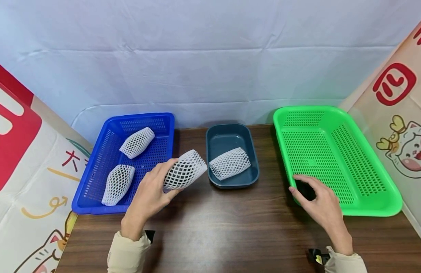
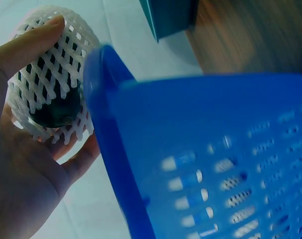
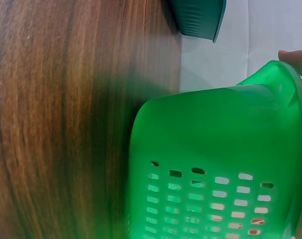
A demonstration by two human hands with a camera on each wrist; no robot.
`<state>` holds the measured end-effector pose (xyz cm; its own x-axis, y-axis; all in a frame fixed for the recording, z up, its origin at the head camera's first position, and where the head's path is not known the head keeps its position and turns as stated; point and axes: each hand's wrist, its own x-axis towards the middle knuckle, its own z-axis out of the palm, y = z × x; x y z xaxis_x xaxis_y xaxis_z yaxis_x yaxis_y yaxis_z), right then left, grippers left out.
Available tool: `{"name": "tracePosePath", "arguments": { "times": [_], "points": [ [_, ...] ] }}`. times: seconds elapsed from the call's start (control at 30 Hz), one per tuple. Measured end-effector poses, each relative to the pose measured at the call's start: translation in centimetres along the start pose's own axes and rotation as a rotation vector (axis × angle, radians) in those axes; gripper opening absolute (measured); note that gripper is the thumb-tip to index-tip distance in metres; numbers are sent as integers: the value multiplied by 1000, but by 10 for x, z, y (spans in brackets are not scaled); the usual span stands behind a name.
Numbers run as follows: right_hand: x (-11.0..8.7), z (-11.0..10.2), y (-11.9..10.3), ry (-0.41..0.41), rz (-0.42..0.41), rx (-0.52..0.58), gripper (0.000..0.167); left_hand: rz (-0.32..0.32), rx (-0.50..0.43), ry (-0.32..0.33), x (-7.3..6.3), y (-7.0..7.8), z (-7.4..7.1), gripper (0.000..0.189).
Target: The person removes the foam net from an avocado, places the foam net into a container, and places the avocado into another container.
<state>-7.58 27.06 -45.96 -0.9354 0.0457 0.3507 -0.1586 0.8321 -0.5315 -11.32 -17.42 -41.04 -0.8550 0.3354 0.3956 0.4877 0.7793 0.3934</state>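
Observation:
My left hand (image 1: 152, 191) grips a dark green avocado in a white foam net (image 1: 185, 170), above the table between the blue basket (image 1: 81, 206) and the blue-grey tray (image 1: 210, 144). The left wrist view shows the avocado's bare dark end (image 2: 56, 112) poking from the net's opening. At the green basket's (image 1: 371, 210) left rim, my right hand (image 1: 319, 201) holds a dark avocado (image 1: 305, 190) between thumb and fingers; the hand partly hides it. Only fingertips appear at the right edge of the right wrist view.
Inside the blue basket lie two foam nets, one at the back (image 1: 137, 142) and one in front (image 1: 118, 185). Another foam net (image 1: 230, 163) lies in the tray. The brown wooden table (image 1: 224, 231) meets a white cloth backdrop (image 1: 210, 76), with printed panels at both sides.

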Motion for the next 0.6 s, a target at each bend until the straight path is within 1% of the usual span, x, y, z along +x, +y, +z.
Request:
{"name": "tracePosePath", "arguments": {
  "times": [0.2, 0.37, 0.6],
  "points": [
    [0, 0, 1, 41, -11, 37, 38, 48, -1, -21, 0, 9, 8, 84],
    [-1, 0, 1, 54, -8, 75, 36, 87, -13, -41, -1, 17, 15, 85],
    [-3, 2, 2, 105, -41, 130, 35, 136, 6, -91, -6, 25, 31, 86]
  ]
}}
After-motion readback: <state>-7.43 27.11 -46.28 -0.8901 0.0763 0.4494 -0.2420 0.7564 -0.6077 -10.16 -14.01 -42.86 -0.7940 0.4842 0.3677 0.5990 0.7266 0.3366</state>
